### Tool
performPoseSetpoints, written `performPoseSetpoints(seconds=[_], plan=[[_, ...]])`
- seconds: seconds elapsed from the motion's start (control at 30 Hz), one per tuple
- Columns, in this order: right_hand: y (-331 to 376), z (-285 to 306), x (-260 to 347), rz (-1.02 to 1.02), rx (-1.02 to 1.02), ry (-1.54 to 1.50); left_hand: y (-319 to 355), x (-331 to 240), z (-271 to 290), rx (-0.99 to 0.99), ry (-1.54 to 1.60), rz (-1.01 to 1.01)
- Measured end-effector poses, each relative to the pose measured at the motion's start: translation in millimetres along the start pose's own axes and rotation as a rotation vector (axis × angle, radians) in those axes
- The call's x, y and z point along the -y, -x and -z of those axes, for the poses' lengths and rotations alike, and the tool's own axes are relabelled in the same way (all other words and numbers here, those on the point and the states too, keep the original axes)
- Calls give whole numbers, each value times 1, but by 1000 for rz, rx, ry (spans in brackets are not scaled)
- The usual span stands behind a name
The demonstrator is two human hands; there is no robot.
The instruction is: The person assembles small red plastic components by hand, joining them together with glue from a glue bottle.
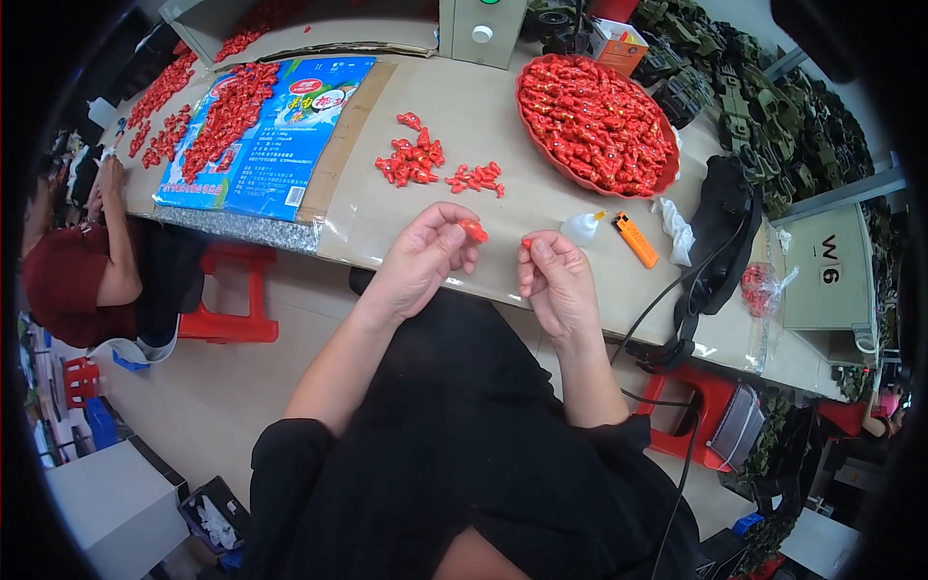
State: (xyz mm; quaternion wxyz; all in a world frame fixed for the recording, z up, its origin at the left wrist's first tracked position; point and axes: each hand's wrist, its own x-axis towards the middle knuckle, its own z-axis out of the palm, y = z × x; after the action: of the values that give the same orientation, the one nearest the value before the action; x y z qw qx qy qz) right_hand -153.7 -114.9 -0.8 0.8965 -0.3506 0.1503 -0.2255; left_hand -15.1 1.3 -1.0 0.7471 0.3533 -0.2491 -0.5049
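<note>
Between the thumb and fingers of my left hand (425,253) is a small glossy red figurine (474,230), held above the table's near edge. My right hand (561,280) is closed in a pinch beside it, a little apart. A tiny bit of red (527,244) shows at its fingertips, too small to name. Beyond my hands lie a loose pile of the same red figurines (411,162) and a smaller cluster (475,179). A white squeeze bottle (581,228) with a yellow tip lies just past my right hand, near an orange lighter (635,240).
A red basin (667,179) heaped with figurines stands at the back right. More lie on flattened blue cardboard (309,126) at the left. Crumpled tissue (675,232), a black bag (730,222) and a cable (657,300) are on the right. A seated person (77,280) works at far left.
</note>
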Motion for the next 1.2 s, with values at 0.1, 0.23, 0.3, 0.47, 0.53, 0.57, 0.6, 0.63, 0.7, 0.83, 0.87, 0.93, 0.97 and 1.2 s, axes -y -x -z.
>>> performPoseSetpoints(seconds=[0.1, 0.23, 0.3, 0.47, 0.53, 0.57, 0.6, 0.63, 0.7, 0.83, 0.87, 0.93, 0.97, 1.2], plan=[[0, -1, -2, 39, -18, 60, 1, 8, -7, -9, -47, 5], [0, -3, -4, 51, -42, 40, 2, 15, -10, -36, -103, -17], [1, -5, -7, 54, -59, 46, 2, 18, -10, -39, -113, -23], [3, -8, -13, 193, -62, 129, 4, 19, -9, -36, -172, -43], [4, -11, -17, 244, -58, 166, 5, 20, -6, -28, -178, -46], [4, -12, -19, 297, -54, 203, 5, 20, -6, -29, -176, -47], [4, -12, -20, 295, -53, 204, 6, 20, -7, -30, -178, -53], [5, -12, -21, 314, -62, 201, 6, 19, -8, -31, -179, -59], [4, -13, -23, 330, -69, 199, 6, 20, -7, -27, -178, -65], [5, -14, -25, 360, -74, 215, 7, 21, -6, -19, -170, -62], [5, -13, -25, 372, -75, 236, 7, 20, -6, -20, -169, -63], [6, -13, -25, 378, -75, 248, 7, 20, -6, -17, -173, -59], [6, -13, -25, 384, -76, 258, 7, 19, -6, -18, -172, -60], [6, -12, -26, 414, -62, 324, 7, 18, -7, -16, -178, -52]])
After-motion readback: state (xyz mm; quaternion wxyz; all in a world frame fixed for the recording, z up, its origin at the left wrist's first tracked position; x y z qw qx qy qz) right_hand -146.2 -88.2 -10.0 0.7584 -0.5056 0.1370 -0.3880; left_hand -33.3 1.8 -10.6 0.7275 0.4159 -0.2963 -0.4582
